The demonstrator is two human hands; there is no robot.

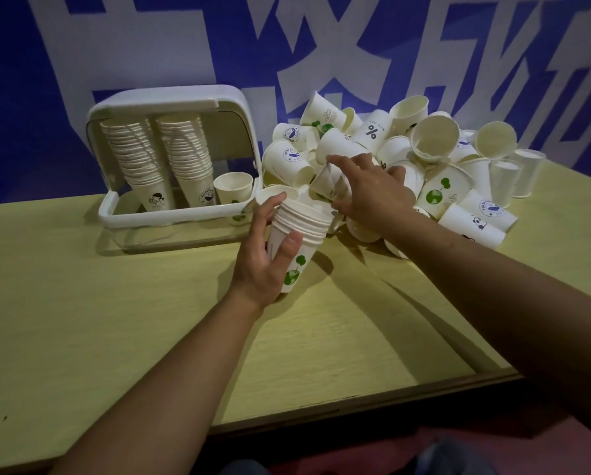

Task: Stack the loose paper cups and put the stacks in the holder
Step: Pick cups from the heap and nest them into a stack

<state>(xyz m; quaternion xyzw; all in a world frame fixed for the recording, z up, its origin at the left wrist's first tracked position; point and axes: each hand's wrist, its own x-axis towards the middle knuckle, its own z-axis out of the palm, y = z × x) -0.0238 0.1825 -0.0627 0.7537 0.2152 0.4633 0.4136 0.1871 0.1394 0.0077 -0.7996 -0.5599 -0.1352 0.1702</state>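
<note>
1. The left hand (264,260) grips a short stack of nested cups (297,241) at frame centre, thumb across its front, above the table (81,303).
2. The right hand (369,190) pinches a single cup (328,183), tilted, just above the stack's open mouth.
3. A heap of loose cups (407,156) lies at upper right, behind the right hand.
4. The white holder (170,166) at upper left has its lid raised and contains 2 tall stacks (163,156) and 1 lone cup (234,186).
</note>
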